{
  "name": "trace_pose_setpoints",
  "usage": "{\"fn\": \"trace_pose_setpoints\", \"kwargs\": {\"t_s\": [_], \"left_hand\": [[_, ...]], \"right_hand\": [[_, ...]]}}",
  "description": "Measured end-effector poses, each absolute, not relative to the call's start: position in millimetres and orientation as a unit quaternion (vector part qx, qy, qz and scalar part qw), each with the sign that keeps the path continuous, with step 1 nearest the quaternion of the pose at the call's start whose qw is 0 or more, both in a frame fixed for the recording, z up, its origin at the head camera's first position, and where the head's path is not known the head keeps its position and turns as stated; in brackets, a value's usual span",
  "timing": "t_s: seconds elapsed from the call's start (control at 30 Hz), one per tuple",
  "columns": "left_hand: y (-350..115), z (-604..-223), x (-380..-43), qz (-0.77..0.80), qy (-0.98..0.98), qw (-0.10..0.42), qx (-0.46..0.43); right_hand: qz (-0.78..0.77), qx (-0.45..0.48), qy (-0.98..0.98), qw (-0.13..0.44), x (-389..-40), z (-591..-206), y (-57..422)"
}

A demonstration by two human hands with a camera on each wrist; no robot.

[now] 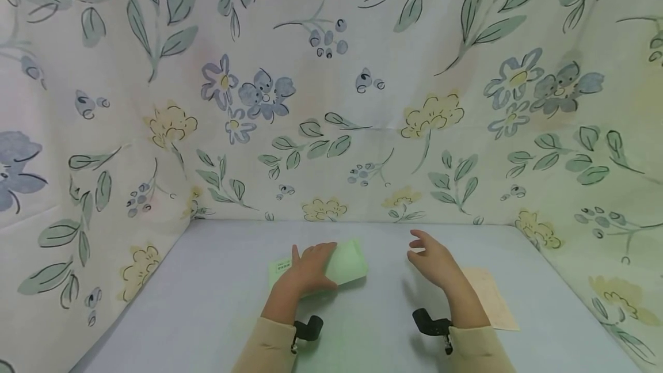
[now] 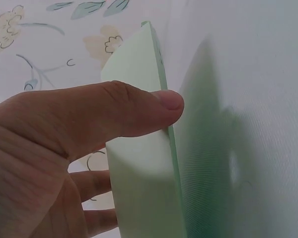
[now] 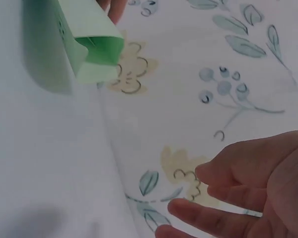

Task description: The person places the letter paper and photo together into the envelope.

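Note:
My left hand (image 1: 309, 270) grips a light green paper box (image 1: 348, 262) above the white table. In the left wrist view the thumb (image 2: 139, 111) presses across the box's pale face (image 2: 144, 163), and other fingers reach behind it. The right wrist view shows the box's near end (image 3: 97, 57) standing open and hollow. A small printed label (image 1: 283, 265) is on its left part. Apart from the box, to its right, my right hand (image 1: 434, 258) hovers with fingers loosely bent and nothing in them, also seen as the hand (image 3: 238, 193) in the right wrist view.
A peach-coloured sheet or flat packet (image 1: 492, 298) lies on the table (image 1: 207, 304), partly hidden by the right forearm. Flower-printed cloth (image 1: 331, 91) stands behind the table and along both sides. A black wrist camera (image 1: 432, 324) is strapped to each wrist.

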State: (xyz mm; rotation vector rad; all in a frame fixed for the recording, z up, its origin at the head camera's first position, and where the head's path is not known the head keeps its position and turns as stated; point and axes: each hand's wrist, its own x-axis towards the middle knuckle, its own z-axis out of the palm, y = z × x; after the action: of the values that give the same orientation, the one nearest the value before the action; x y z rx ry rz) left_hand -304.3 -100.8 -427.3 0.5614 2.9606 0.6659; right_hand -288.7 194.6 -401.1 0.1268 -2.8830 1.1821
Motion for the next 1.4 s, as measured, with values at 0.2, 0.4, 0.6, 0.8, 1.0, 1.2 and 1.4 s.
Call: {"fn": "trace_pose_setpoints", "kwargs": {"t_s": [0.2, 0.4, 0.6, 0.8, 1.0, 1.2, 1.4], "left_hand": [[-100.9, -430.0, -303.8, 0.222, 0.957, 0.035, 0.18], [-100.3, -433.1, -304.0, 0.237, 0.954, 0.046, 0.177], [-112.9, -433.5, -305.0, 0.251, 0.952, 0.042, 0.171], [-113.9, -436.8, -308.5, 0.242, 0.953, 0.026, 0.18], [-101.6, -439.3, -313.3, 0.231, 0.955, 0.028, 0.184], [-106.6, -443.1, -314.4, 0.237, 0.953, 0.026, 0.185], [-112.3, -443.5, -314.7, 0.248, 0.951, 0.016, 0.184]], "right_hand": [[0.359, 0.016, -0.933, 0.019, -287.7, -398.6, 212.2], [0.313, 0.003, -0.949, 0.038, -280.9, -395.0, 242.5], [0.295, -0.015, -0.955, 0.032, -279.5, -383.2, 255.4], [0.28, -0.031, -0.959, 0.029, -277.8, -382.6, 255.3], [0.256, -0.067, -0.964, 0.003, -272.0, -389.4, 272.9], [0.256, -0.106, -0.961, -0.005, -270.7, -401.3, 284.6], [0.256, -0.127, -0.958, -0.038, -270.5, -398.5, 288.8]]}}
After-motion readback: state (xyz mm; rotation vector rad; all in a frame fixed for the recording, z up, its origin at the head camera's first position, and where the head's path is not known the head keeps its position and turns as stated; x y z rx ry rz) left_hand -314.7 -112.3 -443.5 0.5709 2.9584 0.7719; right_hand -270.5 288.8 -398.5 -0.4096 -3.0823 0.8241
